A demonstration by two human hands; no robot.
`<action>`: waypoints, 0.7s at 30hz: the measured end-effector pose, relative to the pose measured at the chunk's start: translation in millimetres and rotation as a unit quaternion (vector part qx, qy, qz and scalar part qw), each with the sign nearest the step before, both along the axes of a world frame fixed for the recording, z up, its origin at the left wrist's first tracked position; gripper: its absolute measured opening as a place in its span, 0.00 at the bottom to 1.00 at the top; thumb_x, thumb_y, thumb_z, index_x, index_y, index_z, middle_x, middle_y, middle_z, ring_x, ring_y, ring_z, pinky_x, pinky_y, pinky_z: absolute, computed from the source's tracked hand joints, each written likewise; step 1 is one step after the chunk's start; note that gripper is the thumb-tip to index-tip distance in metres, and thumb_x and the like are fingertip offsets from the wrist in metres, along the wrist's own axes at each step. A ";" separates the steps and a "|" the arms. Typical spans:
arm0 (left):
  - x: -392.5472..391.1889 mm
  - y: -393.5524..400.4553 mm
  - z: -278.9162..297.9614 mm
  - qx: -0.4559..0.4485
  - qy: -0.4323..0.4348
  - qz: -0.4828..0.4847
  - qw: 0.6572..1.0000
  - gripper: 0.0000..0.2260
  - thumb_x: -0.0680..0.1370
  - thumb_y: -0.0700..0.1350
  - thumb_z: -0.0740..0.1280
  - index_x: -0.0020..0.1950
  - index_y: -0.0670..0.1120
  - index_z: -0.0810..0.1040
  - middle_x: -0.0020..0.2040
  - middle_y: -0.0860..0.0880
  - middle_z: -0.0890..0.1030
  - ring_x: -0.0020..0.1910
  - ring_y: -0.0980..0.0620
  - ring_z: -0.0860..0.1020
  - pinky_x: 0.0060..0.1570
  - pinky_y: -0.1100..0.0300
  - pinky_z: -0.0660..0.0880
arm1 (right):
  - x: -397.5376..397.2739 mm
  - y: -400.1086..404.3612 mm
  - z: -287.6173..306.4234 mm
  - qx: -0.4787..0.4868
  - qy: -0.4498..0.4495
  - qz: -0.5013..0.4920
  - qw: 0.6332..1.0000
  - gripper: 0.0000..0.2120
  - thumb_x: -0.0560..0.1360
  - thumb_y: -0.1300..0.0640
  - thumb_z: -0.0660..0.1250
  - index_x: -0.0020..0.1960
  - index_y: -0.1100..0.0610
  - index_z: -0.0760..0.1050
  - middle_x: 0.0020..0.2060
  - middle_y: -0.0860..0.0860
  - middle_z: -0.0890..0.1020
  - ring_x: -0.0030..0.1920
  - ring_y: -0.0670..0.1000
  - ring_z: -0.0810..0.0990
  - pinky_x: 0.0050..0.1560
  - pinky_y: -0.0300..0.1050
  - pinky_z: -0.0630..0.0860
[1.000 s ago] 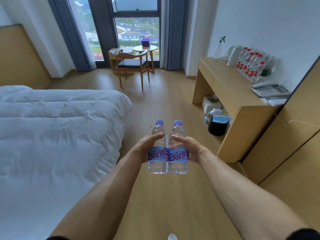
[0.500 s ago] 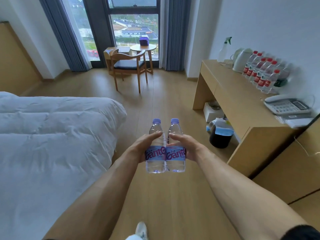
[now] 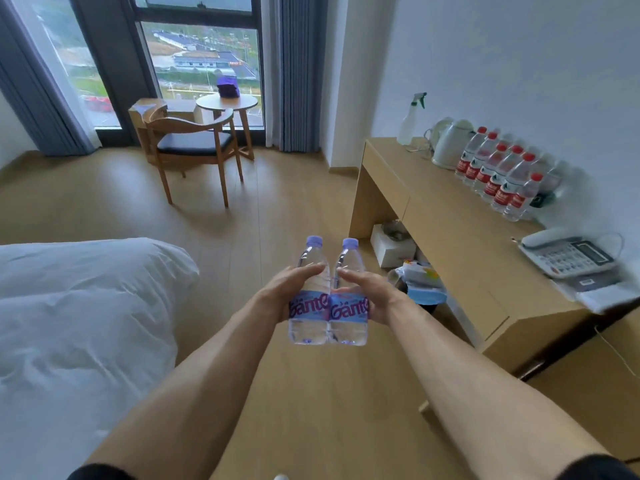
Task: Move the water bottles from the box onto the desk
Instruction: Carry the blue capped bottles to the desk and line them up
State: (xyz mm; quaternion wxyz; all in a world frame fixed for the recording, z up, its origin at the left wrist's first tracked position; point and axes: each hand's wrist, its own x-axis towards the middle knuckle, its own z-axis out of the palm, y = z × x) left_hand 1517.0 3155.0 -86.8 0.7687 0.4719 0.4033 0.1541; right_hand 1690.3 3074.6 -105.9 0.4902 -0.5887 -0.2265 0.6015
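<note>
Soft, even daylight enters through the far window (image 3: 201, 60), leaving a faint shadow under the chair (image 3: 194, 150). Wide-angle distortion bends the edges; the right-hand counter (image 3: 460, 244) looks slightly motion-blurred.

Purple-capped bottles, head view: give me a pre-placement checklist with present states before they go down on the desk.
1. Left hand grips left purple-capped bottle: ok.
2. Right hand grips right purple-capped bottle: ok.
3. Both bottles upright, caps on: ok.
4. Bare desk surface in front of the red-capped bottles: ok.
5. Bottles over the desk: not ok, over the floor.
6. Telephone away from that bare patch: ok.
</note>
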 end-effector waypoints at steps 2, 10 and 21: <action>14.8 35.8 2.6 0.001 -0.001 -0.009 1.000 0.21 0.79 0.49 0.71 0.68 0.40 0.75 0.62 0.34 0.81 0.44 0.42 0.83 0.45 0.49 0.83 | 13.3 31.8 -2.8 -0.001 0.003 -0.015 1.000 0.29 0.77 0.50 0.72 0.74 0.58 0.68 0.60 0.64 0.82 0.62 0.67 0.80 0.67 0.63 0.75; 85.2 136.8 -1.7 -0.003 0.032 -0.057 0.998 0.21 0.77 0.50 0.74 0.65 0.43 0.76 0.59 0.35 0.82 0.55 0.36 0.82 0.60 0.40 0.79 | 77.3 117.3 -15.7 -0.012 0.001 -0.065 0.998 0.25 0.75 0.47 0.73 0.68 0.56 0.74 0.56 0.62 0.85 0.57 0.64 0.84 0.58 0.59 0.81; 204.5 273.3 -9.4 0.009 0.054 -0.046 0.997 0.16 0.78 0.50 0.73 0.60 0.43 0.77 0.59 0.33 0.82 0.49 0.38 0.82 0.53 0.44 0.81 | 191.8 255.2 -26.3 -0.004 0.022 -0.056 0.998 0.22 0.78 0.49 0.71 0.68 0.57 0.74 0.58 0.62 0.84 0.51 0.60 0.85 0.49 0.54 0.82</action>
